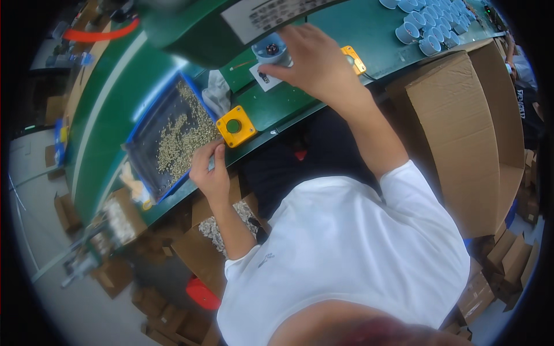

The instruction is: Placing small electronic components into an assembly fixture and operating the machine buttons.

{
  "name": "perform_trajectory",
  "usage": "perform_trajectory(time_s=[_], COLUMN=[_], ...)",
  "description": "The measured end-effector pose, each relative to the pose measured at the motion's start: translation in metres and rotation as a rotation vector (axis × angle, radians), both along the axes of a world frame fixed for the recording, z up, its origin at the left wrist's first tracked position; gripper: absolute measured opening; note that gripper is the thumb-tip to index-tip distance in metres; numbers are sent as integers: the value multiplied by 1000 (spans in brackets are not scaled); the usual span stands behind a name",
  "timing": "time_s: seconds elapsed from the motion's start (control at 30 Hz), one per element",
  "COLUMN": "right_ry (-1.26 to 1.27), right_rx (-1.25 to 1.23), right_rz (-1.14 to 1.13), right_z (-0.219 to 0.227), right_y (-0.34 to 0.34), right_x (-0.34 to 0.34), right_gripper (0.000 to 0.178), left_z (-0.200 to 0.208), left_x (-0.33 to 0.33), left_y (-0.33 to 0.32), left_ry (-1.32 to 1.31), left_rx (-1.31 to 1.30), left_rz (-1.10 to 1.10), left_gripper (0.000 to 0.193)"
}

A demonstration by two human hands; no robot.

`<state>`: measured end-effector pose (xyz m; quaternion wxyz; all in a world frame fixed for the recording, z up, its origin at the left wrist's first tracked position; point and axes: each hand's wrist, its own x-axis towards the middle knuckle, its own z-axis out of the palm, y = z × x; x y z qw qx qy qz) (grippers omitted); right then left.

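My right hand [317, 66] is at a light blue cup-shaped part [271, 51] under the green machine head [190, 29]. Its thumb reaches along the near side, and its other fingers go partly out of sight behind the machine. Dark and coppery bits show inside the cup. My left hand [210, 171] is at the table edge, thumb and forefinger pinched together beside a blue-rimmed tray [140, 155] of small brass-coloured pieces [184, 138]. Anything in that pinch is too small to make out. Just above it sits a yellow box with a green push button [233, 126].
Another yellow button box [353, 60] is right of my right hand. Many light blue cups [430, 43] stand at the table's far right. A large open cardboard box [456, 127] is on the right. Crumpled clear plastic [216, 92] lies by the tray. A carton of small pieces [222, 230] is below my left forearm.
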<state>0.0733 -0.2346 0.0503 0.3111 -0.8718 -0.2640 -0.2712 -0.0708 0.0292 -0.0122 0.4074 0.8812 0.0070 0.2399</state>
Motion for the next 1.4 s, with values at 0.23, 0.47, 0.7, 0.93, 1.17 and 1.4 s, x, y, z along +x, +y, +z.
perform_trajectory(time_s=[0.23, 0.47, 0.7, 0.93, 1.17, 1.4], right_ry=[-199, -71, -40, 92, 518, 209], right_rx=[449, 118, 89, 246, 383, 7], right_rz=[-430, -585, -164, -76, -354, -64], right_z=[-129, -182, -174, -157, -140, -124], right_y=[-106, -146, -105, -65, -95, -85], right_x=[-32, -49, -83, -86, -77, -83], right_gripper=[36, 25, 21, 16, 16, 21], left_z=[-2, -19, -11, -10, -12, -12], left_x=[0, 12, 22, 25, 22, 23], left_y=[-4, -10, -19, -33, -29, -32], left_ry=[-53, -45, -65, -111, -111, -79], left_rx=[48, 57, 76, 57, 72, 59], left_rz=[-30, -32, -66, -79, -72, -81], left_gripper=[10, 11, 12, 10, 9, 9])
